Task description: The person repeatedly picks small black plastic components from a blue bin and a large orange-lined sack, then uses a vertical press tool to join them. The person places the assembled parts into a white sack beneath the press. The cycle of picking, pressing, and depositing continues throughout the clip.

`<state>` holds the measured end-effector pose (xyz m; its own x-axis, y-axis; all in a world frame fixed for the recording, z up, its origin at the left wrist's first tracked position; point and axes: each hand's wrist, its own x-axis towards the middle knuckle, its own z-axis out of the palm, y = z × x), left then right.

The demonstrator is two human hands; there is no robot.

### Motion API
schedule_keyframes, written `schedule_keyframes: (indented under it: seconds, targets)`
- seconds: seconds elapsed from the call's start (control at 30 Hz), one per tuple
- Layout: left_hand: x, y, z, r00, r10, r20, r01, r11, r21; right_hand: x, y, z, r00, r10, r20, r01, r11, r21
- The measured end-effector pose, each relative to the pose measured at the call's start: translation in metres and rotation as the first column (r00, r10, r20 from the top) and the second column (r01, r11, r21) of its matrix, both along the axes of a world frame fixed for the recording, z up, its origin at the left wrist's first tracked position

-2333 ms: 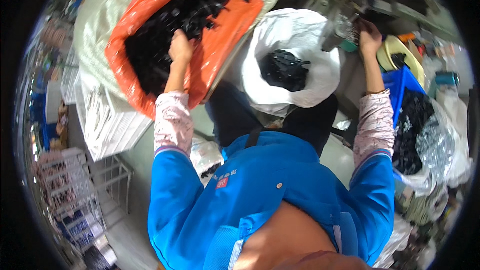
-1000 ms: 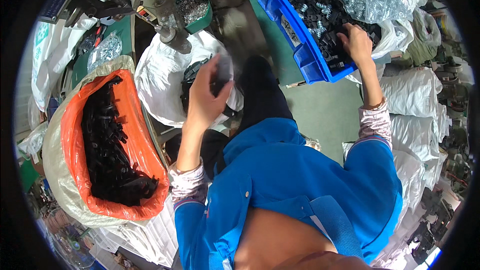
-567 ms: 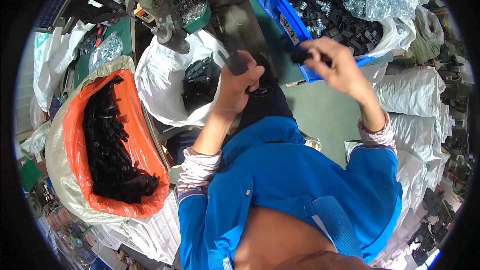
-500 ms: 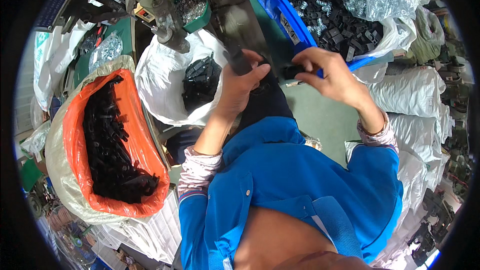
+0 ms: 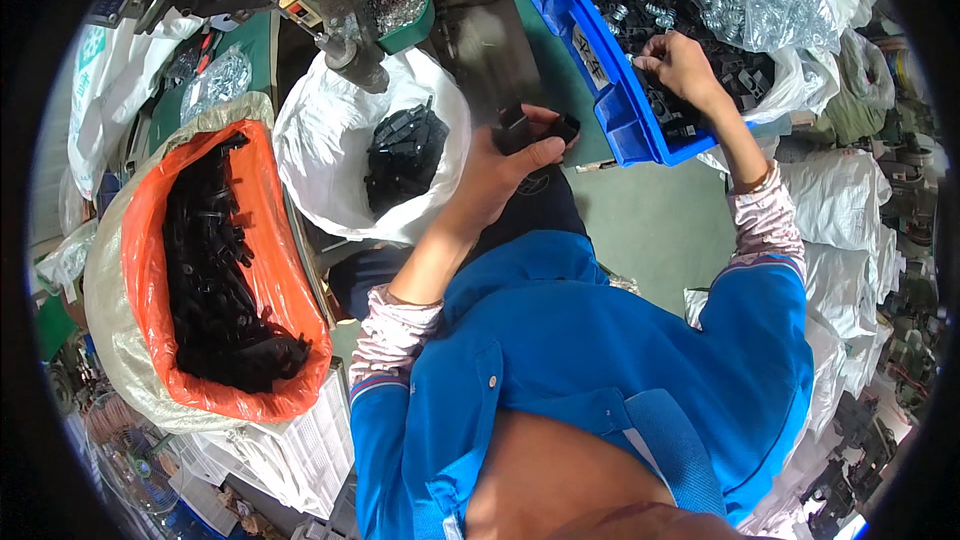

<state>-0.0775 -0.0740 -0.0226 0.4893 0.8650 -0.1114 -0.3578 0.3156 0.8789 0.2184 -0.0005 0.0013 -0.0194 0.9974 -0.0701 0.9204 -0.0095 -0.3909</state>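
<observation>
Head view: the right hand [image 5: 682, 70] has left the left hand's [image 5: 497, 166] side for the blue bin [image 5: 622, 122], fingertips pinched, contents unclear; the left alone now grips black parts [image 5: 515, 130].

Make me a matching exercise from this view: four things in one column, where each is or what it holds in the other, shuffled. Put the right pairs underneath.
Things:
1. Left hand
2. Green tub
3. Right hand
4. Orange liner

Places and states:
A. Over the blue bin
B. Inside the pale sack at the left of the picture
C. Gripping at least one black part
D. Holding small shiny pieces

Right pairs:
1-C
2-D
3-A
4-B
</observation>
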Motion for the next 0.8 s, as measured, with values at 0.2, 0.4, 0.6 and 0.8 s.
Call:
schedule_keyframes:
  seconds: [0.2, 0.4, 0.6, 0.8]
  targets:
    - [0.005, 0.002, 0.008, 0.992, 0.094, -0.086, -0.086, 0.992, 0.095, 0.001, -0.015, 0.010, 0.983, 0.081, -0.163, -0.040, 0.970, 0.239]
    - [0.008, 0.004, 0.008, 0.989, 0.142, -0.046, -0.140, 0.989, 0.039, 0.022, -0.013, 0.015, 0.925, -0.017, -0.378, 0.029, 0.999, 0.026]
    - [0.004, 0.005, 0.010, 0.994, 0.098, -0.049, -0.095, 0.993, 0.073, 0.027, -0.014, 0.023, 0.771, -0.013, -0.637, -0.023, 0.999, -0.048]
    - [0.002, 0.010, 0.013, 0.961, 0.218, -0.173, -0.174, 0.955, 0.240, -0.054, -0.034, 0.062, 0.595, 0.102, -0.797, -0.190, 0.982, -0.016]
